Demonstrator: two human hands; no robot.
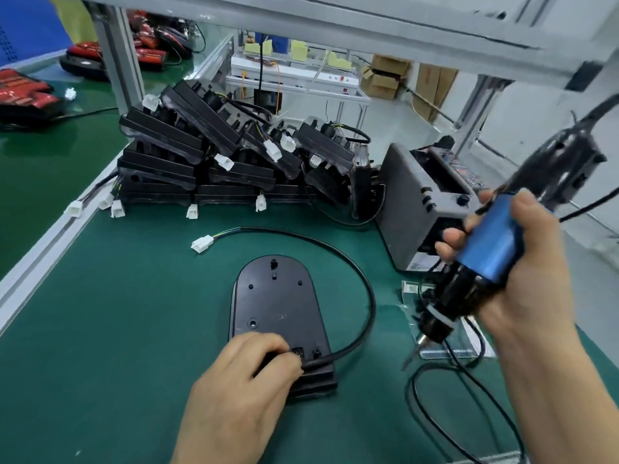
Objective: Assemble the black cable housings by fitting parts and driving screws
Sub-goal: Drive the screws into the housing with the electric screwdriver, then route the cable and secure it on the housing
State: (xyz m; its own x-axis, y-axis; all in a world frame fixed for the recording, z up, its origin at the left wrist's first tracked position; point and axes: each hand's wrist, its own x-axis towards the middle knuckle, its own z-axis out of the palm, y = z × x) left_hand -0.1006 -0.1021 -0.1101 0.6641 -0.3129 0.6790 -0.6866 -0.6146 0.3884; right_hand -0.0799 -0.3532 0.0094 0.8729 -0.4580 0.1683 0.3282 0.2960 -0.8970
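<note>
Pressing down with my left hand (248, 373), fingers curled over the near end of the housing (278, 313), right where the cable (363, 283) goes in. It lies flat on the counter (117, 313). Off to the right, my right hand (526, 276) is wrapped round the screwdriver (489, 249), tilted, bit clear of the housing. Beyond, the cable loops to a white connector (202, 244); further back, a stack (217, 155) of black housings.

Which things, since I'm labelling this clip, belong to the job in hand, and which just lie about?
In hand: flat black oval housing; its black cable; blue electric screwdriver; left hand; right hand.
Lying about: stacked black housings; grey box-shaped machine; red-and-black parts.
</note>
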